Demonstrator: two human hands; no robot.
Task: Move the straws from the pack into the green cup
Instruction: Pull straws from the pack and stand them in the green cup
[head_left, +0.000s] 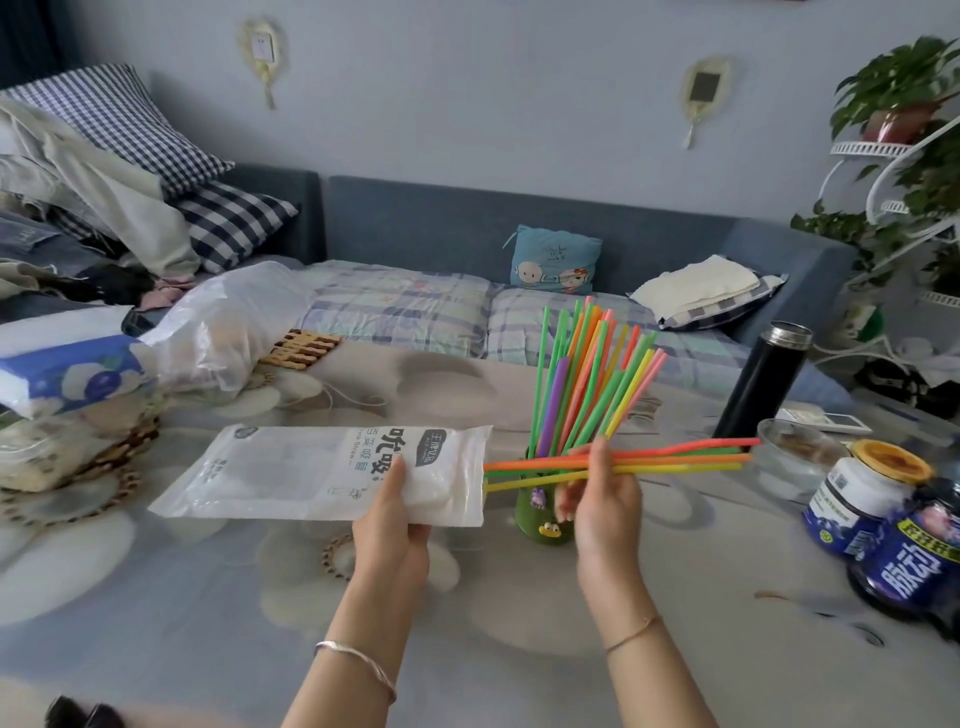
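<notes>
Lying crosswise, a few orange, green and yellow straws (675, 457) sit pinched in the right hand (602, 499), whose grip is curled round them, just in front of the green cup (540, 519). Their left tips are at the open end of the pack (322, 467), which the left hand (395, 519) grips above the table (208, 597). Standing straws (592, 384) fan from the cup. A black flask (758, 384) stands to the right.

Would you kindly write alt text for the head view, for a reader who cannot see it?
A right hand holds several coloured straws level at the mouth of a white pack gripped by the left hand. Behind them, a green cup holds many upright straws.
</notes>
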